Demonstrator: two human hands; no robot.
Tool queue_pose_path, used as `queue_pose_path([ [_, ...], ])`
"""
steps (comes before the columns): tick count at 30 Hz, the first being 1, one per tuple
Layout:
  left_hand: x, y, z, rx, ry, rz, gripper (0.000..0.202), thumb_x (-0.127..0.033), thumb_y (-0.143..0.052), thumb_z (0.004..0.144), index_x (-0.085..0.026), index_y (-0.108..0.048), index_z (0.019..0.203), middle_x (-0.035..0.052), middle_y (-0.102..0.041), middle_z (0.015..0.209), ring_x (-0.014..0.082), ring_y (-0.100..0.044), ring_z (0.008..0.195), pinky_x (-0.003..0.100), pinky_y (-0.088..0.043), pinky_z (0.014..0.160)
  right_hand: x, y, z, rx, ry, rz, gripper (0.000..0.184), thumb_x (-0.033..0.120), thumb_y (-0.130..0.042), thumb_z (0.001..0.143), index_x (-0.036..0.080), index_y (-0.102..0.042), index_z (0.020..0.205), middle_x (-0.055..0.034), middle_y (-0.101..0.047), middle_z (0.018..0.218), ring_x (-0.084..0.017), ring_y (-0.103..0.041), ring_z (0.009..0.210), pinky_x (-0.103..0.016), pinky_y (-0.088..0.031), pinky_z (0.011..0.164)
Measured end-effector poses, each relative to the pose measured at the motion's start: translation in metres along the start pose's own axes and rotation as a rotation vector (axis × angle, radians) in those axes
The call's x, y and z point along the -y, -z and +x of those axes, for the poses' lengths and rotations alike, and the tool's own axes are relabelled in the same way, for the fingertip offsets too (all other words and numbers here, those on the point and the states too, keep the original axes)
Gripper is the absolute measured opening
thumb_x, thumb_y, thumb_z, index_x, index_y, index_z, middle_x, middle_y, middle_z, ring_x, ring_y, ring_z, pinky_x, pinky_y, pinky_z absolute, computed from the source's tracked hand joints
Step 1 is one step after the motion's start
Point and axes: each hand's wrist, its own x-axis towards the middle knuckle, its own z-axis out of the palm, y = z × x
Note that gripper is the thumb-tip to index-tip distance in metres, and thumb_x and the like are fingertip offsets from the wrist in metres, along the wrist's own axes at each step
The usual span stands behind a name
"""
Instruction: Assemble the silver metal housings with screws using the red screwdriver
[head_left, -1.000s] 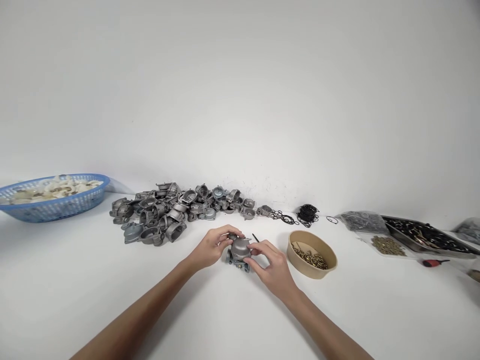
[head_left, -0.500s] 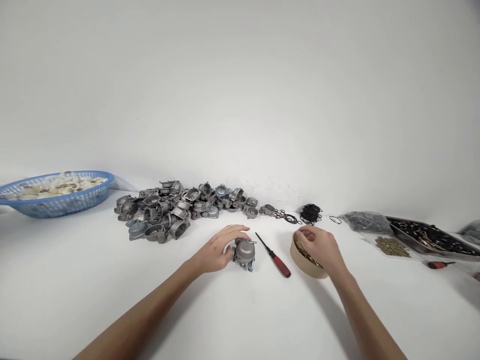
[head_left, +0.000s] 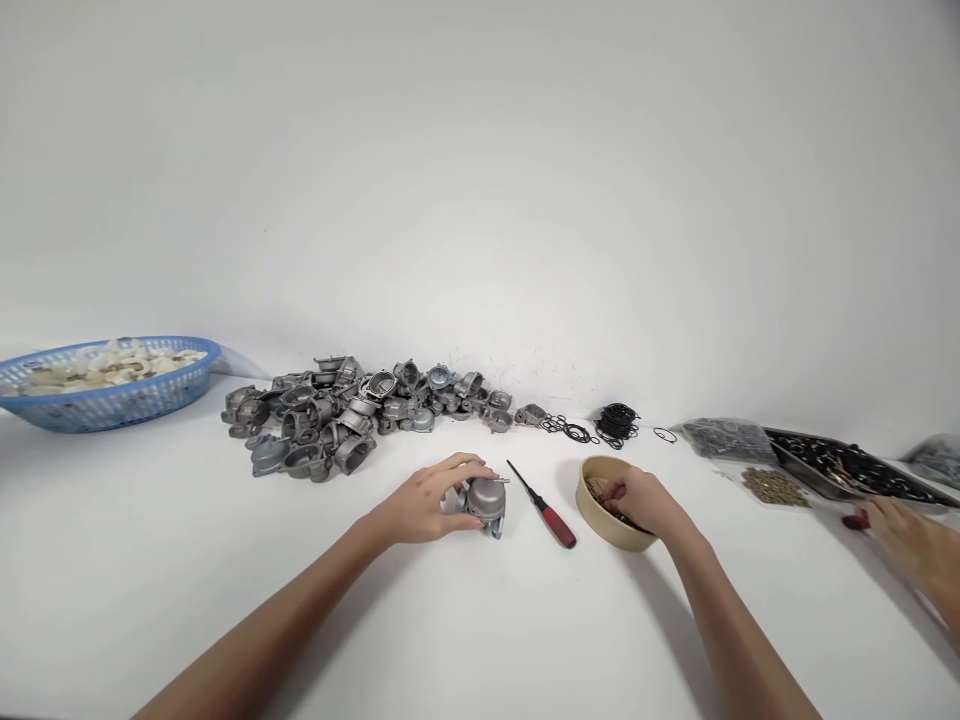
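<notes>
My left hand (head_left: pixel 424 500) rests on the white table and grips a grey metal carburettor body (head_left: pixel 485 500) from its left side. My right hand (head_left: pixel 641 500) reaches down into a tan paper bowl (head_left: pixel 596 518) of small brass screws, fingertips among them. Whether a screw is pinched I cannot see. Between the carburettor body and the bowl lies a screwdriver (head_left: pixel 546 510) with a red handle and black shaft, untouched.
A pile of grey metal castings (head_left: pixel 337 415) lies behind. Black O-rings (head_left: pixel 600 428) sit near the wall. A blue basket (head_left: pixel 105 380) stands far left. At right are a metal tray (head_left: pixel 847 465), bags of parts, loose brass pieces (head_left: pixel 772 487), and another person's hand (head_left: pixel 911 540) by a red-handled tool.
My right hand let go of the carburettor body and moved right into the bowl, uncovering the screwdriver on the table. Another person's hand has come in at the right edge.
</notes>
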Motion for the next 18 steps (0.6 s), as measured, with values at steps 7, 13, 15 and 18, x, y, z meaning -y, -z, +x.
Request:
queue_pose_path([
  [7,0.005,0.004,0.000,0.051,-0.010,-0.151,0.050,-0.031,-0.068,0.086,-0.034,-0.058,0.135,0.0088,-0.055,0.136,0.0217,-0.062,0.105,0.029,-0.054,0.078,-0.001,-0.001,0.000,0.004,-0.026,-0.003,0.019,0.015,-0.067,0.067,0.025,-0.072,0.052,-0.0009,-0.063,0.053,-0.016,-0.058,0.051,-0.026,-0.036,0.050],
  [13,0.010,0.004,-0.002,0.072,0.029,-0.152,0.047,-0.036,-0.068,0.088,-0.035,-0.060,0.134,0.0098,-0.042,0.154,0.0331,-0.051,0.130,0.040,-0.052,0.094,0.001,0.000,-0.001,0.008,-0.080,-0.015,0.021,0.011,-0.067,0.066,0.026,-0.072,0.052,-0.0020,-0.066,0.056,-0.019,-0.061,0.057,-0.028,-0.040,0.054],
  [15,0.008,0.004,-0.002,0.078,0.030,-0.183,0.048,-0.037,-0.069,0.087,-0.035,-0.061,0.134,0.0103,-0.045,0.153,0.0347,-0.049,0.133,0.042,-0.051,0.096,0.002,0.000,-0.001,-0.001,-0.092,-0.013,0.022,0.011,-0.067,0.065,0.026,-0.071,0.050,-0.0021,-0.066,0.056,-0.019,-0.061,0.057,-0.028,-0.040,0.054],
  [18,0.004,0.005,-0.001,0.072,0.029,-0.213,0.047,-0.040,-0.070,0.087,-0.033,-0.062,0.132,0.0111,-0.047,0.151,0.0355,-0.043,0.139,0.045,-0.048,0.102,0.003,-0.002,-0.002,-0.029,-0.104,0.006,0.021,0.011,-0.067,0.064,0.026,-0.071,0.050,-0.0018,-0.066,0.056,-0.020,-0.063,0.057,-0.028,-0.040,0.053],
])
